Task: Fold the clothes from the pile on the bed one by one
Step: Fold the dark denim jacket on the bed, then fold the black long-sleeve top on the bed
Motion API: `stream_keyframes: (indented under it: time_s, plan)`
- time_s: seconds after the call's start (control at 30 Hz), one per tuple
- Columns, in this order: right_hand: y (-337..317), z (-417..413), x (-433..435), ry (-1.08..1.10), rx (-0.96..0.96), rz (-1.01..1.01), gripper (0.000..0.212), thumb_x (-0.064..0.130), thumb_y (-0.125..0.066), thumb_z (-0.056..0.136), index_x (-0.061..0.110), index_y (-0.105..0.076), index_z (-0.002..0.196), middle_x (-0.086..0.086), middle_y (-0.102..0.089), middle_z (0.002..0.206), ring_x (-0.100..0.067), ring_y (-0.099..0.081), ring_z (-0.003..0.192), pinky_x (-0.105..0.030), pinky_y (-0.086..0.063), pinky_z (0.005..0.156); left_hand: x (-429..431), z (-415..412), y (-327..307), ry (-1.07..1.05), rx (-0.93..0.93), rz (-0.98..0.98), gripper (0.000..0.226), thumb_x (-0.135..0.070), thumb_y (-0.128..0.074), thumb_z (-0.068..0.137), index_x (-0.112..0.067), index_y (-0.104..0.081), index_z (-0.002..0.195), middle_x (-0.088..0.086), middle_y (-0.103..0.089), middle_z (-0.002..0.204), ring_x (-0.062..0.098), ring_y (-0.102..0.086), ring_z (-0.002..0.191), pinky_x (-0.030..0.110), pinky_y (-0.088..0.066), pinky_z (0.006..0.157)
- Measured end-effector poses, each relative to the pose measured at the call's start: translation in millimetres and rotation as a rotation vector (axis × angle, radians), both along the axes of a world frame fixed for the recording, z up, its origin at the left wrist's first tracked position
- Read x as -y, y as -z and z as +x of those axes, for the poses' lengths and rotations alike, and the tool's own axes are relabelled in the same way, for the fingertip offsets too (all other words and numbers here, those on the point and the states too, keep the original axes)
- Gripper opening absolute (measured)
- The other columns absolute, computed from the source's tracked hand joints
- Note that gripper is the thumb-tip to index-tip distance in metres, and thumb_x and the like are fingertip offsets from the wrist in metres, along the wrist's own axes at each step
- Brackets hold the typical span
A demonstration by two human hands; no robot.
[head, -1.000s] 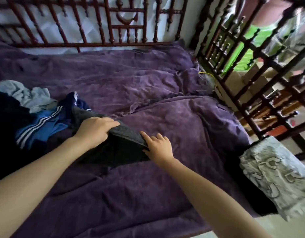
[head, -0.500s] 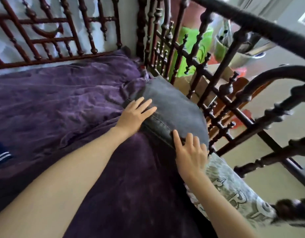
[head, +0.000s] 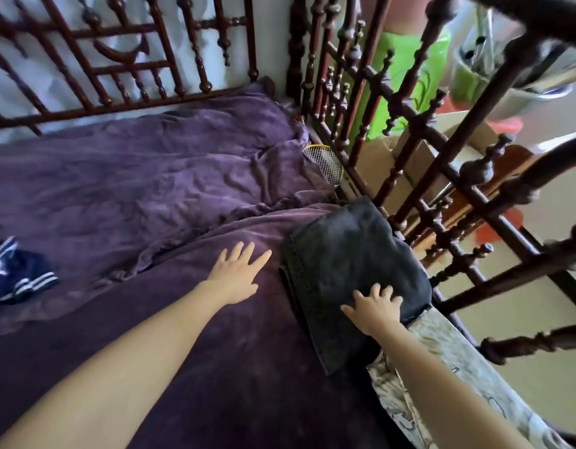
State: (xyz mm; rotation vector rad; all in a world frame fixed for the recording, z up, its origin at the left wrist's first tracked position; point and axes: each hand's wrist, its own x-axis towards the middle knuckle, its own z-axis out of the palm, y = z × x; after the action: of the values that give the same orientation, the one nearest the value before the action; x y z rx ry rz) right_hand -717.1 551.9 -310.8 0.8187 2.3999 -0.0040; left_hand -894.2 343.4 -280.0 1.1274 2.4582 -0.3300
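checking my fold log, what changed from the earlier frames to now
The dark jeans moved from beside the pile to the bed's right edge. The left hand let go and now lies open on the purple blanket; the right hand still presses the jeans. Blanket unchanged.

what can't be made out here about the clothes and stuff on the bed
Head view only:
Navy striped garment: cut off by the left edge; what lies beyond is out of frame.
Folded jeans: lower layers hidden under the top one; the right hand covers part of the near end.
Racket: only its strung head shows, the rest is behind a purple blanket fold.
Patterned cloth: crossed by the right forearm, cut off at the bottom edge.
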Motion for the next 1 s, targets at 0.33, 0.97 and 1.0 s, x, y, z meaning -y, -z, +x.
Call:
stream_keyframes:
  time_s: [0.33,0.97,1.0]
  plan:
    - [-65,-63,148,-0.39,-0.367,-0.111,0.053,0.048,-0.031,0.098,0.022,-0.029,0.144,-0.013,-0.007,0.157,-0.032,-0.006,0.144,-0.048,-0.016,0.113,199,33,-59,-0.372,-0.247,0.244,0.07,-0.045,-0.037,0.097,-0.029,0.005,0.15,0.004,0.0,0.159,0.022,0.002,0.145,0.039,-0.011,0.116]
    - [-124,-6,597,-1.116,-0.511,-0.191,0.057,0.044,-0.041,0.095,0.025,-0.023,0.146,-0.01,-0.006,0.157,-0.027,-0.003,0.145,-0.05,-0.013,0.113,676,258,-101,-1.045,-0.497,0.226,0.07,-0.045,-0.042,0.095,-0.02,-0.008,0.151,0.006,-0.019,0.155,0.024,-0.016,0.143,0.035,-0.022,0.112]
    - [-125,1,613,-1.119,-0.504,-0.186,0.058,0.044,-0.042,0.095,0.026,-0.022,0.146,-0.01,-0.006,0.157,-0.027,-0.002,0.145,-0.05,-0.013,0.113,694,265,-104,-1.061,-0.501,0.227,0.069,-0.045,-0.042,0.095,-0.021,-0.008,0.151,0.005,-0.018,0.156,0.024,-0.014,0.143,0.035,-0.022,0.112]
